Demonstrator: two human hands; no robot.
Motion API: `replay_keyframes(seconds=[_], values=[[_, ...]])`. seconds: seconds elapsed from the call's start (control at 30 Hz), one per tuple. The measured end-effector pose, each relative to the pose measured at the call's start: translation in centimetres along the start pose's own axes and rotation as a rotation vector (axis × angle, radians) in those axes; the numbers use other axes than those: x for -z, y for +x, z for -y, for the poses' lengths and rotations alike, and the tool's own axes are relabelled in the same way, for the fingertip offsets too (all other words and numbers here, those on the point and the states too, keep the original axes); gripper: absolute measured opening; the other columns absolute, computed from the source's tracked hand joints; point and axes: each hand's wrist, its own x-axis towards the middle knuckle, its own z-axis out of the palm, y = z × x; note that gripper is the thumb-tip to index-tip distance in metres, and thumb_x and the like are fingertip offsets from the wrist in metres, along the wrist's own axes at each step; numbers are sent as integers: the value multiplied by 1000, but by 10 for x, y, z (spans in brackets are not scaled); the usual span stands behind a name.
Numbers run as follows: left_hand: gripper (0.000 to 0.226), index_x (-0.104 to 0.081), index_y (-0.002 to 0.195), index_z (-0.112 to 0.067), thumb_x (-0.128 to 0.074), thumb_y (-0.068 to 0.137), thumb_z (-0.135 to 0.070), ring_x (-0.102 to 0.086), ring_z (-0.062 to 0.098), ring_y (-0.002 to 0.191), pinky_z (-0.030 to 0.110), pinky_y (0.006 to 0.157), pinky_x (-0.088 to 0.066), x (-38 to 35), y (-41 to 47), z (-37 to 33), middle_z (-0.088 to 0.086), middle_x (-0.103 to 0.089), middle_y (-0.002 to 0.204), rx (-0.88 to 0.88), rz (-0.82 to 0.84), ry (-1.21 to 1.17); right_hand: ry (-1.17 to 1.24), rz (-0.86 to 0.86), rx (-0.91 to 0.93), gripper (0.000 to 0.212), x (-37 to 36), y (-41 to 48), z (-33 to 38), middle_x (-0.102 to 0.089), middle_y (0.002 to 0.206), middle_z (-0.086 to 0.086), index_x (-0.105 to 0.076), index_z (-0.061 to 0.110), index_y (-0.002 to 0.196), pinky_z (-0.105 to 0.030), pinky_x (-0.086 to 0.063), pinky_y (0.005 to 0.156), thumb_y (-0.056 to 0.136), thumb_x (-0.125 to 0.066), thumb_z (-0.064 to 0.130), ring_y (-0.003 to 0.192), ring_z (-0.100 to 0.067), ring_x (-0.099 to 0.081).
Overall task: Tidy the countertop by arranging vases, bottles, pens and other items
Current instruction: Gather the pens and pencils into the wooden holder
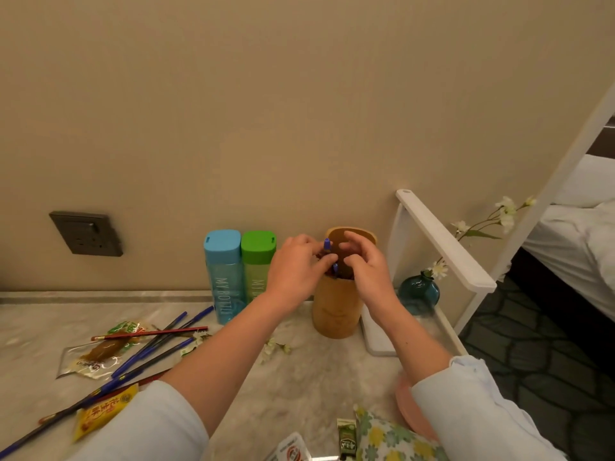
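A tan bamboo pen holder (336, 307) stands upright against the wall. Both hands meet over its mouth. My left hand (296, 269) pinches blue pens (327, 244) whose lower ends are inside the holder. My right hand (367, 264) curls over the rim, its fingers touching the pens; whether it grips them is unclear. Several blue pens and red pencils (156, 344) lie scattered on the marble countertop (299, 377) at the left. A blue bottle (223, 274) and a green bottle (258, 261) stand side by side left of the holder. A teal vase (418, 292) with white flowers sits to the right.
A white rack (442, 241) frames the vase at the countertop's right end. Snack packets (100, 354) lie among the pens, a yellow one (103, 414) nearer me. A floral pouch (392, 437), a pink dish (409, 410) and small packets sit at the front edge. A wall socket (87, 233) is at the left.
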Motion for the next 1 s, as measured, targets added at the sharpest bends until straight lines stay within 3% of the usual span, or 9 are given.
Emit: replay_keyframes(seconds=[0.1, 0.23, 0.47, 0.57, 0.77, 1.0], values=[[42, -57, 130, -31, -57, 90, -44, -50, 14, 97, 31, 79, -45, 1, -7, -1, -8, -52, 98, 42, -2, -108, -67, -11, 18, 43, 4, -9, -2, -57, 128, 1, -51, 21, 133, -20, -45, 93, 96, -41, 1, 115, -7, -51], [42, -53, 133, -32, -57, 92, -39, -54, 7, 96, 28, 78, -49, 4, -18, -5, -9, -53, 106, 67, -3, -203, -105, -27, 60, 46, 5, -21, 0, -54, 134, 2, -53, 22, 131, -32, -42, 106, 93, -41, -1, 123, -8, -47], [36, -57, 128, -29, -57, 92, -34, -55, 5, 97, 32, 84, -52, 21, -39, -5, -10, -53, 113, 33, -44, -267, -149, -21, 178, 43, -9, -40, 11, -59, 123, 5, -58, 25, 121, -36, -46, 104, 89, -46, -1, 118, -11, -52], [31, -59, 124, -30, -56, 93, -33, -56, 2, 95, 29, 83, -51, 35, -51, 3, -12, -55, 111, 46, -81, -300, -141, -23, 234, 42, -23, -52, 17, -61, 116, 10, -61, 26, 117, -29, -46, 99, 88, -46, 0, 113, -6, -55], [22, -62, 113, -30, -57, 93, -25, -55, -1, 90, 26, 80, -49, 69, -88, 47, -12, -57, 105, 170, -194, -325, -70, 128, 299, 49, -81, -77, 30, -65, 107, 7, -63, 27, 104, -19, -45, 95, 81, -43, -11, 107, -3, -58], [22, -63, 113, -29, -59, 92, -24, -58, -2, 88, 21, 76, -49, 109, -130, 118, -14, -59, 105, 340, -258, -275, -99, 275, 221, 42, -165, -88, 22, -64, 113, 2, -61, 24, 108, -26, -49, 93, 83, -48, -7, 107, -8, -58]])
